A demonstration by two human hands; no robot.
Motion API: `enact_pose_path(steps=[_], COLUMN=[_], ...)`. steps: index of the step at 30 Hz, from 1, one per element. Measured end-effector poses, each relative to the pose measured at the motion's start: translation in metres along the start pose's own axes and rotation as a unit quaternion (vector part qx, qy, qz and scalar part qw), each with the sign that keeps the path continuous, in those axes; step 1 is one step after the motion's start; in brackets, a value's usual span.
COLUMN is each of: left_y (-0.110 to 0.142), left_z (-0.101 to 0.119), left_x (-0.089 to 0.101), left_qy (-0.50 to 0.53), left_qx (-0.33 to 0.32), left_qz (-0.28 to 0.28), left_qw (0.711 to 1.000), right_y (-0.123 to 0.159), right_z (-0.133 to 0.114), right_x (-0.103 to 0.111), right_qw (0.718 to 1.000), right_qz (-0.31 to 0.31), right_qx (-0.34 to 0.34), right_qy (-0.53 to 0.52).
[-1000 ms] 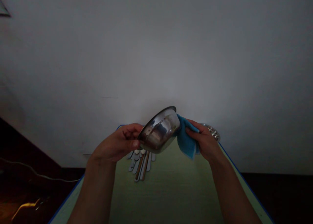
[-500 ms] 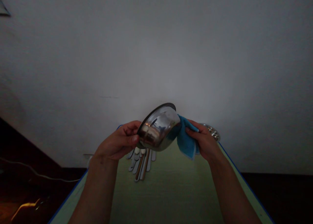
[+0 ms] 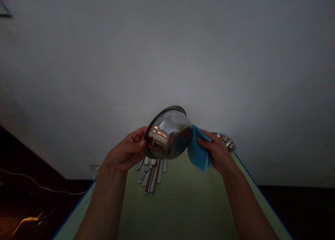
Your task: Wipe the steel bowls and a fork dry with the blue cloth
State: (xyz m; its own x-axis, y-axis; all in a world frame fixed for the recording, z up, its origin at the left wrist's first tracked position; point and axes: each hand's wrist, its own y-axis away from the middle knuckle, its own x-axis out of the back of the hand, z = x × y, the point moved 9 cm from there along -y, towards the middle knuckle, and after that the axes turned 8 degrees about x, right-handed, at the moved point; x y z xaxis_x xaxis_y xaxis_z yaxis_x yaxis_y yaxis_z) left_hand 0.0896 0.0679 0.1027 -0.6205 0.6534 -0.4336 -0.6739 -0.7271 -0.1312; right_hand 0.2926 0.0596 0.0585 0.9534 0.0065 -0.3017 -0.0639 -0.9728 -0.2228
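Over table (image 3: 172, 205); steel bowl (image 3: 167, 137) (tilted), left hand (image 3: 124, 149)

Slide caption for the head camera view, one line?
Left hand holds a tilted stainless steel bowl while right hand presses a blue cloth against it, above cutlery on a green table.

No legible text, labels, brands or nos. on the shiny round stainless-steel bowl (image 3: 167, 134), nor on the blue cloth (image 3: 198, 152) or pale-handled cutlery (image 3: 151, 175) just beside it.

Home kitchen, steel bowl (image 3: 167, 137), cutlery (image 3: 151, 173), green table (image 3: 175, 205), white wall (image 3: 167, 51)
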Motion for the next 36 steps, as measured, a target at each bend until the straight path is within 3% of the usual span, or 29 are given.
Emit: enact_pose_path(steps=[19,36], left_y=[-0.001,-0.004], left_z=[0.0,0.002], left_x=[0.008,0.01], left_qy=[0.036,0.073], left_qx=[-0.013,-0.027], left_qz=[0.053,0.048], left_qw=[0.998,0.996], right_y=[0.001,0.001], right_z=[0.01,0.017], right_x=[-0.004,-0.006], right_qw=[0.999,0.998], right_qz=[0.027,0.041], right_qx=[-0.02,-0.041], right_qy=[-0.022,-0.024])
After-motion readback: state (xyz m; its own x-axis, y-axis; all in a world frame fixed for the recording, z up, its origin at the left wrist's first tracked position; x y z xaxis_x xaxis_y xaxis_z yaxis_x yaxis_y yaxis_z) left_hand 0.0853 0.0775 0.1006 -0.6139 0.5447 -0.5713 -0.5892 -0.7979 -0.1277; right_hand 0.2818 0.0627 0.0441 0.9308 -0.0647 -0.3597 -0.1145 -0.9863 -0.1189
